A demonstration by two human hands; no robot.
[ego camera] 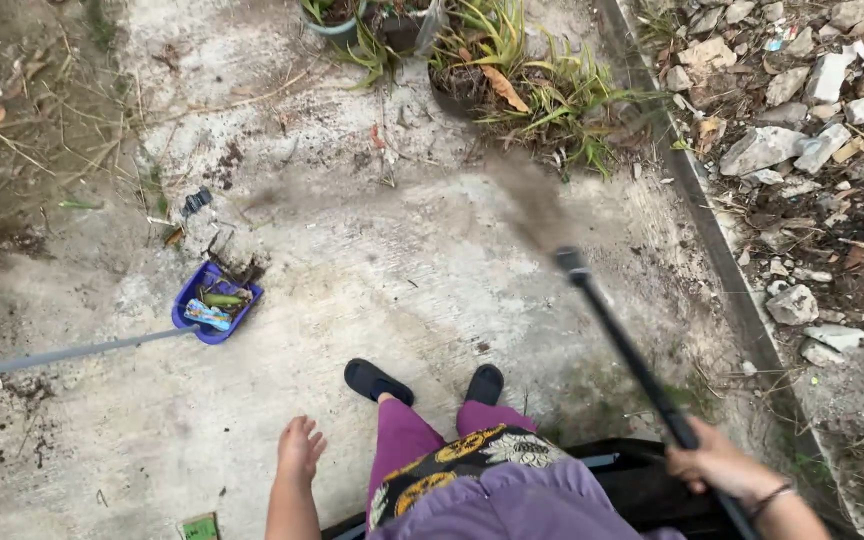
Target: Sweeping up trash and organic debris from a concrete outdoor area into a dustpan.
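Clearly, right grip (717, 465) clenches broom handle (622, 340), its bristles blurred; left grip (300, 448) released, empty.

The right hand (717, 465) grips the black handle of a broom (624, 345) whose blurred bristles reach toward potted plants (497, 75). The left hand (300, 448) hangs empty, fingers spread, above the concrete floor (402, 260), near 2 black slippers (377, 381); a blue dustpan (214, 302) holds litter well apart
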